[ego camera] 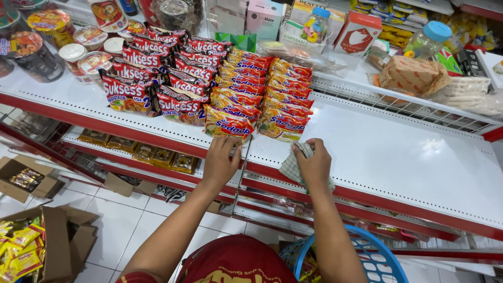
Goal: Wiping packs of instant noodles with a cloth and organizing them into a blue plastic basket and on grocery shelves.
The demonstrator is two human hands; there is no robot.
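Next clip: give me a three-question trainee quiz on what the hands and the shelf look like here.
1. True or false: the right hand presses a checked cloth against the white shelf.
2. What does the left hand touch?
A. a blue-lidded jar
B. the front yellow noodle packet
C. a cardboard box
3. Fill in: beside the yellow noodle packets, further to the left, lie rows of ____ noodle packets.

Key
1. True. The cloth shows under the fingers, at the shelf's front edge.
2. B. The fingertips meet the packet's lower edge.
3. Red.
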